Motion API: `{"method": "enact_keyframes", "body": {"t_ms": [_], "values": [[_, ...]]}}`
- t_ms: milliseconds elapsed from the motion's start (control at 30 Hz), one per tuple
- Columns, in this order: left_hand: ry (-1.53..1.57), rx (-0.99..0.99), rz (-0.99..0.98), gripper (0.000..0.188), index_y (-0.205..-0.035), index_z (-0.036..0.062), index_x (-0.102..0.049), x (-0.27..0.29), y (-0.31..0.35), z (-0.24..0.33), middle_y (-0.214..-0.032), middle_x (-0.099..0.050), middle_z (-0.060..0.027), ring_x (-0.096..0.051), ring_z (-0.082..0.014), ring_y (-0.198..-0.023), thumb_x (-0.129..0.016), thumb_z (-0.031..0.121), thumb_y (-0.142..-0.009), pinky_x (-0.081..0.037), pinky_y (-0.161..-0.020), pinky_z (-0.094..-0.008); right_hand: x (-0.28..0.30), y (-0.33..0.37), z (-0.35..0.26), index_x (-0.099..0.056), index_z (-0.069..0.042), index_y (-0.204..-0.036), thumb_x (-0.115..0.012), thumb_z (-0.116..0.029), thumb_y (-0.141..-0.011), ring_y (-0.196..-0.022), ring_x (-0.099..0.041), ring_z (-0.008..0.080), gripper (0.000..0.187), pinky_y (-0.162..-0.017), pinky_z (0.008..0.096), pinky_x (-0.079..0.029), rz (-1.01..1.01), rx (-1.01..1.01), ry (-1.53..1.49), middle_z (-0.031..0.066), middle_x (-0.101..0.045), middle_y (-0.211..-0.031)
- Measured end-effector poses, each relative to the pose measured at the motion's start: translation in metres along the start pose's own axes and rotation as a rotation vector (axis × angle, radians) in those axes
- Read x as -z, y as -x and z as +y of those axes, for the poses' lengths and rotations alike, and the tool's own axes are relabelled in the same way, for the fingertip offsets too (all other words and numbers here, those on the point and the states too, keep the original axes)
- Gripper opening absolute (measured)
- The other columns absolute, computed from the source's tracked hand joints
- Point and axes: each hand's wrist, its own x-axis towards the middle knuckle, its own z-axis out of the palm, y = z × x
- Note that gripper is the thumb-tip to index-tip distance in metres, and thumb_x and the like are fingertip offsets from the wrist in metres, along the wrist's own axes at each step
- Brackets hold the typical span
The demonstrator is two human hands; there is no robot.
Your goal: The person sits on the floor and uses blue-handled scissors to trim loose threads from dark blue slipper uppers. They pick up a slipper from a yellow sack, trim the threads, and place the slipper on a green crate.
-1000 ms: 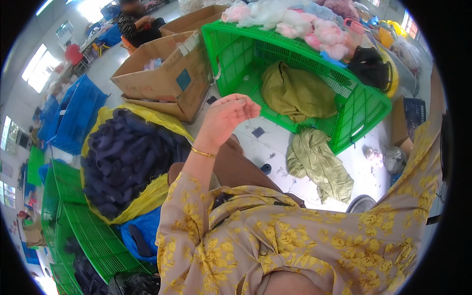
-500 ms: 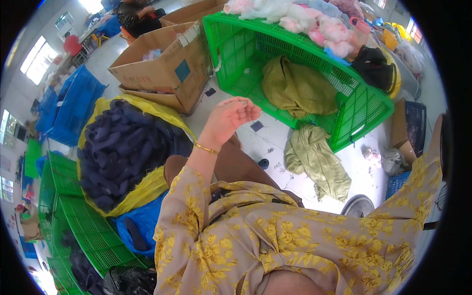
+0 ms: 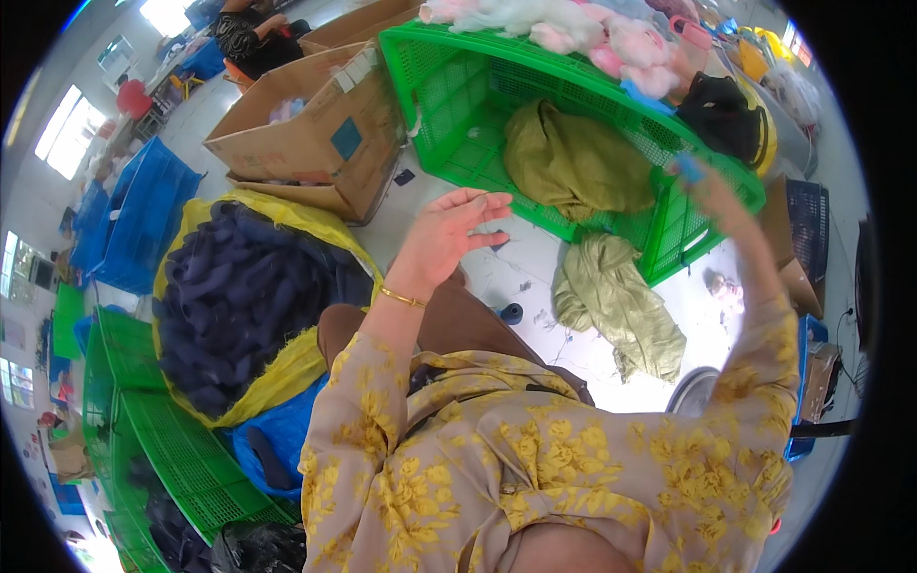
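My left hand (image 3: 449,234), with a gold bangle at the wrist, is raised in front of me above the floor. Its thumb and fingers are apart and nothing is between them. My right hand (image 3: 714,196) is at the right end of a green plastic crate (image 3: 430,124) and is smeared by motion. A small blue patch (image 3: 689,170) shows at its fingertips; whether it is held or worn cannot be made out. Inside the crate, which lies on its side, is a bunched olive woven sack (image 3: 573,158). A second olive sack (image 3: 621,306) trails onto the floor before it.
To the left stands a yellow sack (image 3: 315,222) full of dark navy fabric tubes (image 3: 248,296). Behind it are cardboard boxes (image 3: 277,143) and blue crates (image 3: 143,220). Pink and white fluffy pieces (image 3: 592,38) lie on the green crate. A dark spool (image 3: 512,313) is on the floor.
My right arm has come up from the far right edge, swinging inward to the crate's right end. The left hand stays in place, its thumb and fingers now farther apart.
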Motion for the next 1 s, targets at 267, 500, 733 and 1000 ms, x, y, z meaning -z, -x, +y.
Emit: {"method": "enact_keyframes", "body": {"t_ms": [267,500,733,1000], "values": [[-0.085,0.006,0.004,0.017,-0.102,0.0009,-0.062,-0.011,0.0,-0.006,-0.121,-0.06,-0.0109,-0.058,-0.0211,-0.109,-0.057,0.015,-0.095,-0.052,-0.089,-0.0405,-0.174,-0.058,-0.131,-0.055,-0.003,-0.111,-0.056,-0.01,-0.081,-0.089,-0.063,0.0366,0.031,-0.072,0.0452,-0.051,-0.164,0.111,0.391,0.0177,-0.063,-0.103],[-0.072,0.026,-0.012,0.017,-0.103,0.0017,-0.062,-0.009,-0.003,-0.014,-0.124,-0.059,-0.011,-0.059,-0.0215,-0.108,-0.055,0.016,-0.097,-0.051,-0.089,-0.042,-0.194,-0.065,-0.123,-0.058,-0.003,-0.109,-0.058,-0.011,-0.082,-0.081,-0.064,0.0366,0.028,-0.066,0.0454,-0.052,-0.095,0.239,0.443,0.0168,-0.065,-0.098],[-0.133,-0.009,0.026,0.016,-0.103,0.0034,-0.063,-0.015,0.004,-0.007,-0.119,-0.062,-0.0088,-0.059,-0.0177,-0.106,-0.054,0.016,-0.097,-0.048,-0.092,-0.036,-0.184,-0.063,-0.124,-0.059,-0.003,-0.106,-0.057,-0.019,-0.087,-0.08,-0.065,0.0349,0.025,-0.062,0.0426,-0.051,-0.082,0.165,0.462,0.0161,-0.065,-0.093],[-0.652,-0.08,0.112,0.016,-0.1,0.0017,-0.063,-0.007,0.046,0.006,-0.083,-0.061,-0.0001,-0.055,-0.0067,-0.079,-0.051,0.013,-0.097,-0.044,-0.075,-0.0216,-0.214,-0.068,-0.154,-0.058,-0.004,-0.106,-0.062,-0.018,-0.09,-0.066,-0.056,0.0087,0.022,-0.058,0.0267,-0.045,-0.111,0.01,-0.49,0.0036,-0.059,-0.074]]}}
